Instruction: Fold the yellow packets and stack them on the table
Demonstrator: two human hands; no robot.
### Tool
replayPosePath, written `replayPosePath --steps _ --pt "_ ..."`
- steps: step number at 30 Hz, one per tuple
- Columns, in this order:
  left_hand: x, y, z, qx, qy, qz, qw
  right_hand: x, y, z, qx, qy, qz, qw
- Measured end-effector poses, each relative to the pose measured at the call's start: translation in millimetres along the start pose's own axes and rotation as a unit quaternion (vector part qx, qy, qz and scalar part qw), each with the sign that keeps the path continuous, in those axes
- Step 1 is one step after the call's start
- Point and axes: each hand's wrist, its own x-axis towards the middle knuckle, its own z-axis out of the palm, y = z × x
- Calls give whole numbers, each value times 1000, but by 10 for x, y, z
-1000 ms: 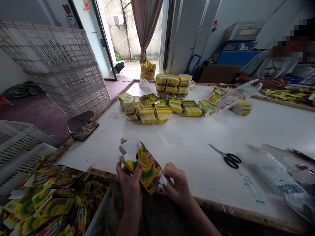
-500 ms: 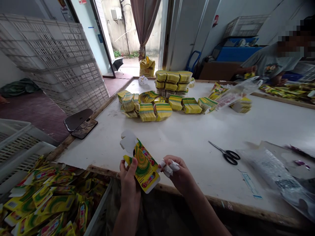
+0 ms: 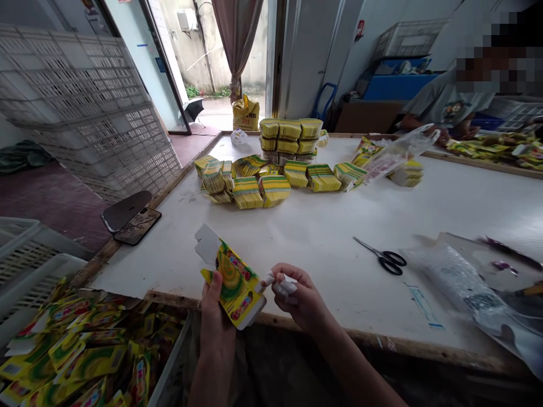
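Observation:
A yellow and green printed carton (image 3: pixel 235 282), its white flaps standing open at the upper left end, is gripped in my left hand (image 3: pixel 215 311), thumb on the printed face. My right hand (image 3: pixel 299 297) is closed at the carton's lower right end, with white wrapping, perhaps tape or paper, about its fingertips. Its fingers are at the carton's end flap; whether they pinch it is hard to make out. Beyond both hands, bundles of flat yellow cartons (image 3: pixel 275 191) lie in a row on the white table (image 3: pixel 314 232), and more bundles are stacked behind them.
Black-handled scissors (image 3: pixel 391 263) and clear plastic wrap (image 3: pixel 458 282) lie to the right. A phone (image 3: pixel 138 226) is at the left table edge. Below it stands a crate (image 3: pixel 169 362) full of yellow cartons. Another person (image 3: pixel 449 104) works at the far right.
The camera view has shifted slightly, so the scene sits further left. The carton's lower right end flap now stands out near my right fingers. My left hand keeps its grip.

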Motion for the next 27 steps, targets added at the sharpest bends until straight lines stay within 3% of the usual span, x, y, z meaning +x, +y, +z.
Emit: replayPosePath --steps 3,6,11,15,17,20,23,27 --pt "23 42 -18 0 -9 -10 1000 -53 -45 -23 -101 -36 -3 994" --pt "17 66 -22 -8 -20 -27 999 -51 -102 -59 -232 -76 -19 970" --pt "30 108 -52 -28 -12 -41 999 57 -59 -222 -238 -101 -22 966" --pt "53 321 -112 -51 10 -65 997 108 29 -460 -178 -26 -86 980" --pt "61 458 -148 -60 48 -36 996 98 48 -568 -151 27 -114 982" --pt "62 581 -192 -50 78 14 996 67 65 -643 -151 63 -103 981" --pt "49 549 -211 -26 53 21 998 65 90 -598 -179 74 -80 978" --pt "9 407 -238 7 8 -26 1000 92 70 -446 -222 79 -77 969"
